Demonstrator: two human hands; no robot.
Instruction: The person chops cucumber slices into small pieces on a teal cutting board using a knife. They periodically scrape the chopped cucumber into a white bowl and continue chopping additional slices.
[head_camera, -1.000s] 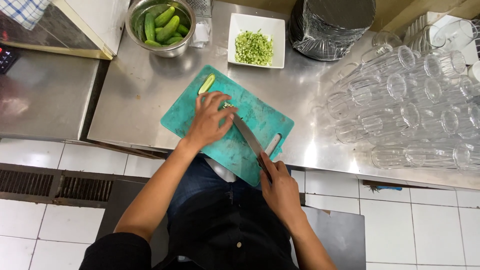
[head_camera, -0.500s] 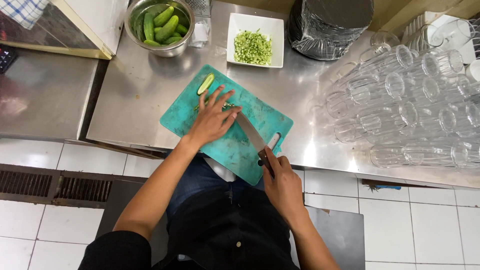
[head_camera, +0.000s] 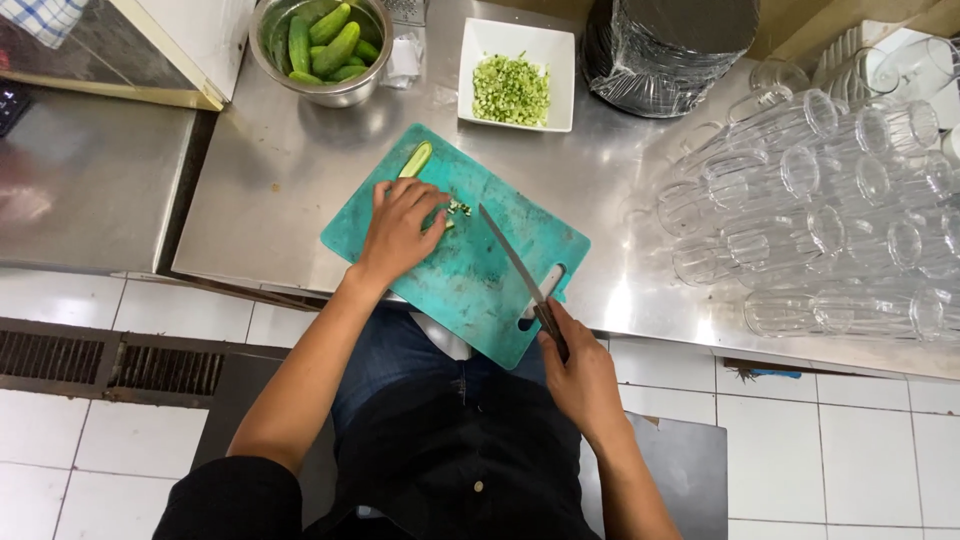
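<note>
A cucumber half (head_camera: 416, 160) is being pinned flat on the teal cutting board (head_camera: 480, 290) by the left hand (head_camera: 400, 228), whose fingers are being kept pressed together and curled over it, probably so the piece cannot roll and the tips are tucked away from the edge. A few small diced bits (head_camera: 458, 208) are lying just beside those fingers. A long kitchen knife (head_camera: 510, 255) is being gripped by the right hand (head_camera: 580, 375), fingers wrapped tight around the handle, with the blade raised off the cucumber and angled toward the dice. The board is being kept at the near edge of the steel counter (head_camera: 270, 190). A metal bowl of whole cucumbers (head_camera: 320, 40) and a white square dish of chopped cucumber (head_camera: 512, 88) are being kept behind it, within reach. Drinking glasses (head_camera: 820, 210) are lying on their sides to the right, well apart.
</note>
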